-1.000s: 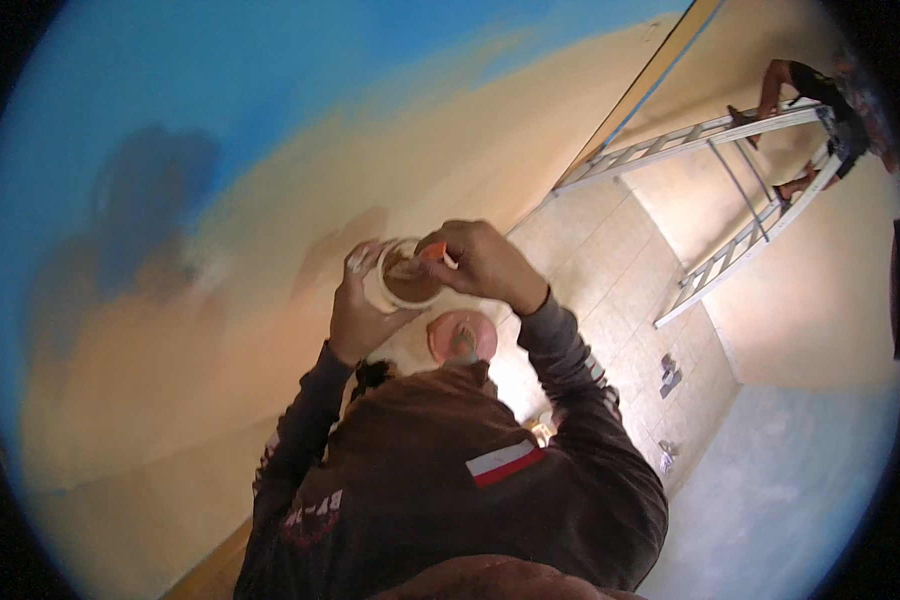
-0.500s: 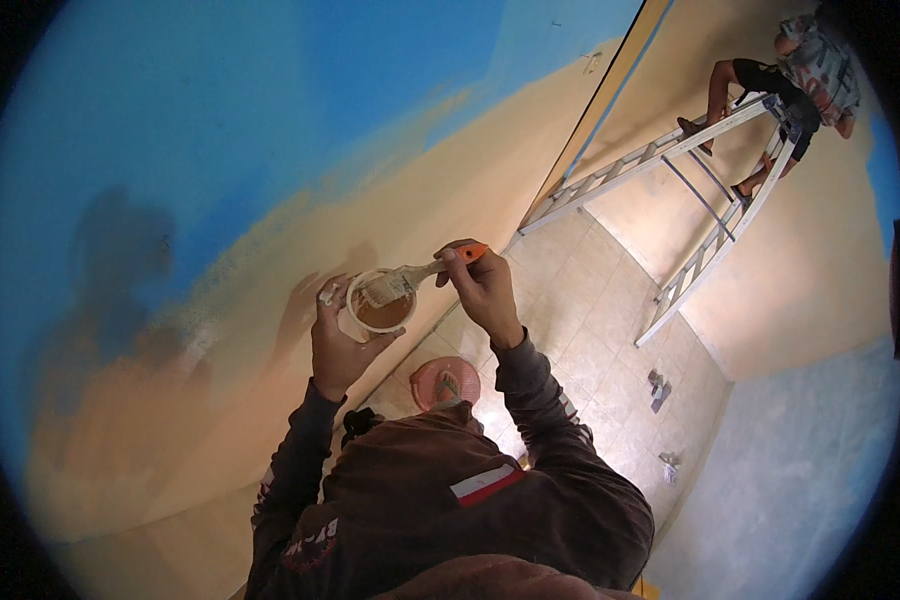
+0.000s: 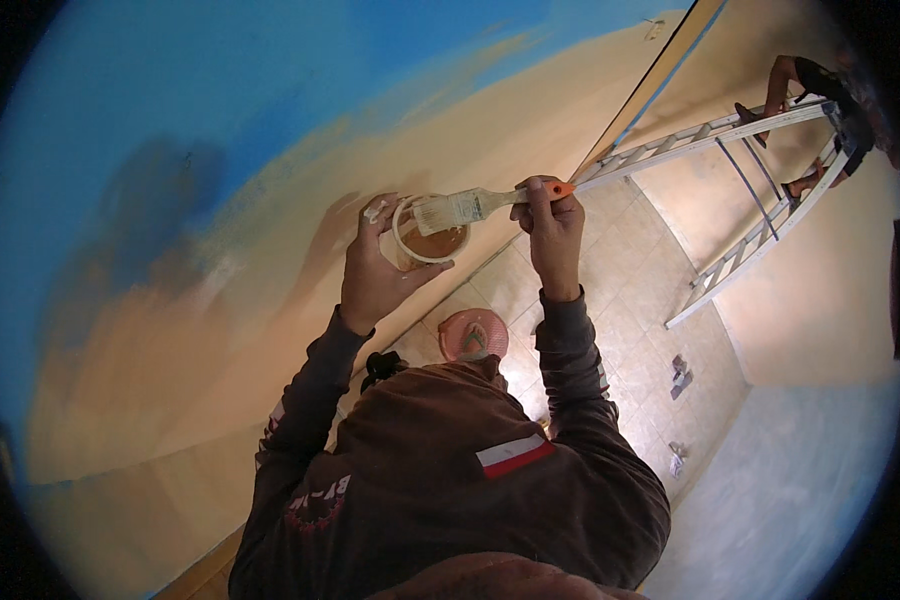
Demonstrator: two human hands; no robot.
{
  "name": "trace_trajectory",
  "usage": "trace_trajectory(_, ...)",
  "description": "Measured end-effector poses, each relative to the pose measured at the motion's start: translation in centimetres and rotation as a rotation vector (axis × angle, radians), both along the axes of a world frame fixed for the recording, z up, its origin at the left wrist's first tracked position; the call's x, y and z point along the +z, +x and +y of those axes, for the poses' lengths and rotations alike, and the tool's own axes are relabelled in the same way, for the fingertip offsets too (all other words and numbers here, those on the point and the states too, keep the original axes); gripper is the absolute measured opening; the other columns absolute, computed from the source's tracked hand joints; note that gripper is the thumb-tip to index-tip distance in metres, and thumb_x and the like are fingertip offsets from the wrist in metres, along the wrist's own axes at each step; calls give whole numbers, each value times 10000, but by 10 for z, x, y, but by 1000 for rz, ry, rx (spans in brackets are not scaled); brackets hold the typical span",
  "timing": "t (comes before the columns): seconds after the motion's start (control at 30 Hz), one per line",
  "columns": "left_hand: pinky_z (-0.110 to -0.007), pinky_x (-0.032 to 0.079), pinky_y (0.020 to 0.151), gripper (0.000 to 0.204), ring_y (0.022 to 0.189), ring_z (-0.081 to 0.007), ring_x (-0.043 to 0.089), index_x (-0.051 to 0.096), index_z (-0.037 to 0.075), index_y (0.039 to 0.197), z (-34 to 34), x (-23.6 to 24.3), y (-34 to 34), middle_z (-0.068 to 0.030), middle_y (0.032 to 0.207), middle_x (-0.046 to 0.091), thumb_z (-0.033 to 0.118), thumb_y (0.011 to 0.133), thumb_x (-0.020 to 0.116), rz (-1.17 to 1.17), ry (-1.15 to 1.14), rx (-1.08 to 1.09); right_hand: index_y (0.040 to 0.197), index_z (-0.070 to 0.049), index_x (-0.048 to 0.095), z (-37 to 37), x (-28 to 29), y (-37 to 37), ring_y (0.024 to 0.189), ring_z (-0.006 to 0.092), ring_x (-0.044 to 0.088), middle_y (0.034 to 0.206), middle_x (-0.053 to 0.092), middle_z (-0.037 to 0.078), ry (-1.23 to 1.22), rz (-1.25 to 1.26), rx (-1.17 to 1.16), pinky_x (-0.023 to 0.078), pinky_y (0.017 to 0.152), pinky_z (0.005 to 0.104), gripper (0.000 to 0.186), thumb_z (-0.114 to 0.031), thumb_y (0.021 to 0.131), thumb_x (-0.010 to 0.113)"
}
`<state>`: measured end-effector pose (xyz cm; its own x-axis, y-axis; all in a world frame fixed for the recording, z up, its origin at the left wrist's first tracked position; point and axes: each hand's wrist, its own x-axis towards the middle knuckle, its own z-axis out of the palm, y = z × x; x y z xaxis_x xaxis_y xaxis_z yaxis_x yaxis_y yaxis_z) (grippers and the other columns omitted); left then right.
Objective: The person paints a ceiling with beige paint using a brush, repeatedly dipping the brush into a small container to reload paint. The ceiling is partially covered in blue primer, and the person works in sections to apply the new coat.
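Note:
My left hand (image 3: 378, 268) is closed round a small white tub (image 3: 401, 240) with tan-brown paint (image 3: 436, 244) in it. There is a pale smear of paint on one of its fingers. In my right hand (image 3: 555, 232) is a flat paintbrush (image 3: 478, 205), gripped by its handle with the orange end sticking out past the fingers. Its paint-coated bristles lie over the tub's mouth at the rim. Beside both hands rises a wall (image 3: 300, 215), blue in its upper part and peach-tan lower down, with an uneven border between the colours.
At the upper right a person (image 3: 850, 110) sits on an aluminium stepladder (image 3: 670, 150) against the far wall. Below me a foot in a flip-flop stands on a round pink stool (image 3: 458, 340). Crumpled scraps (image 3: 681, 377) lie on the tiled floor (image 3: 610, 300).
Both hands have shifted right and slightly up in the view with the tub and brush. The brush now lies flatter across the tub's rim. The ladder and person appear farther right.

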<state>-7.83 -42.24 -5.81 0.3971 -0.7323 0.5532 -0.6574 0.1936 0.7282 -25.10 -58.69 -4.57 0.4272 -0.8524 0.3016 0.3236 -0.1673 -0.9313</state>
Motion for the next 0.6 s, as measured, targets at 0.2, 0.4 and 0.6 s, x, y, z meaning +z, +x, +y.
trace_trajectory(0.2, -413, 523, 980, 951, 1167, -313, 628, 380, -31, 1349, -1, 1, -2, -215, 1293, 574, 278, 653, 949, -21, 8, 31, 997, -7, 662, -7, -8, 0, 562, 31, 435, 701, 622, 22, 66, -52, -5, 319, 502, 204, 301, -277, 1047, 540)
trace_trajectory(0.4, -403, 535, 954, 916, 1131, -316, 647, 392, -39, 1324, -9, 14, -5, -236, 1276, 581, 292, 669, 940, -51, -31, 40, 1071, 48, 645, -27, -6, 3, 562, 36, 428, 739, 619, 45, 159, -253, -1, 317, 498, 199, 311, -239, 1052, 526)
trace_trajectory(0.6, -396, 537, 946, 873, 1094, -305, 665, 406, -37, 1304, -26, 27, -9, -244, 1238, 607, 270, 682, 935, -114, -78, 91, 1132, 64, 627, -68, -5, 28, 660, 78, 525, 831, 667, 97, 96, -474, 128, 395, 558, 209, 275, -184, 1029, 569)
